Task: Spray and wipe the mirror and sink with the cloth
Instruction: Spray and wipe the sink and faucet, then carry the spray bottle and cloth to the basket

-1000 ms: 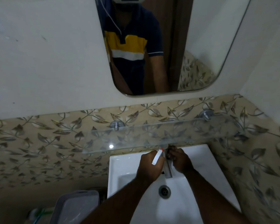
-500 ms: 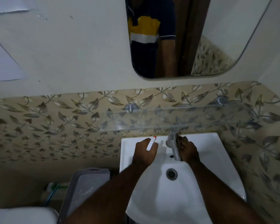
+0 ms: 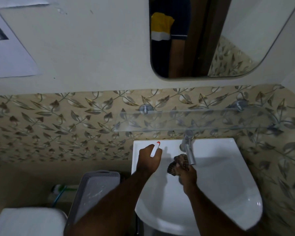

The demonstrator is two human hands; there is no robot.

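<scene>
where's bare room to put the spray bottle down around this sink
Free: the clear glass shelf under the mirror, and the white sink's back ledge right of the chrome tap. Crowded: left of the tap, where the left hand grips the white red-tipped spray bottle and the right hand bunches the brown cloth.

1 head-worn camera looked steeply down and forward at the white sink (image 3: pixel 228 176), close above both forearms; the mirror (image 3: pixel 237 40) filled the upper right, the leaf-patterned tiles (image 3: pixel 58 125) crossed mid-frame.
</scene>
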